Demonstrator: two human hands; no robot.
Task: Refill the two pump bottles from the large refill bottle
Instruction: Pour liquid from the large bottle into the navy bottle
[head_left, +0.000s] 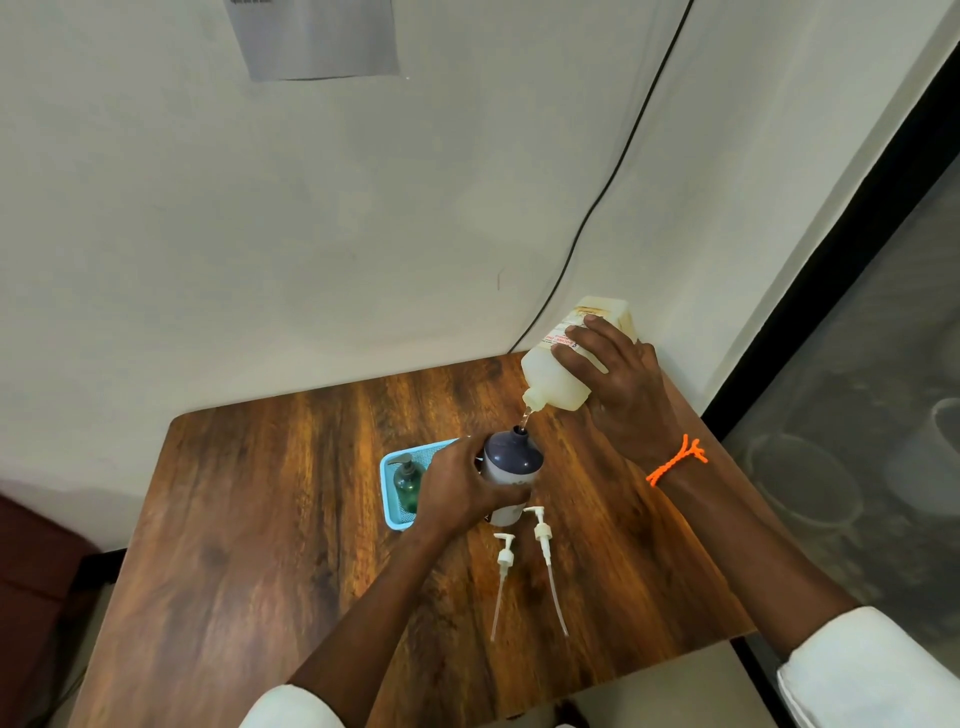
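Note:
My right hand (615, 382) grips the large pale refill bottle (556, 376), tipped with its nozzle pointing down-left. A thin stream of liquid falls from the nozzle into the open neck of a white pump bottle with a dark navy top (511, 462). My left hand (462, 486) holds that bottle upright on the wooden table (270, 519). Two white pump heads with long tubes lie on the table in front of it, one on the left (503, 577) and one on the right (546, 556). A green pump bottle (408, 483) stands in a light blue tray (390, 499).
The table sits in a corner against a white wall. A black cable (602, 202) runs down the wall to the table's far edge. A dark-framed glass panel (857, 364) lies to the right. An orange band (675, 460) circles my right wrist.

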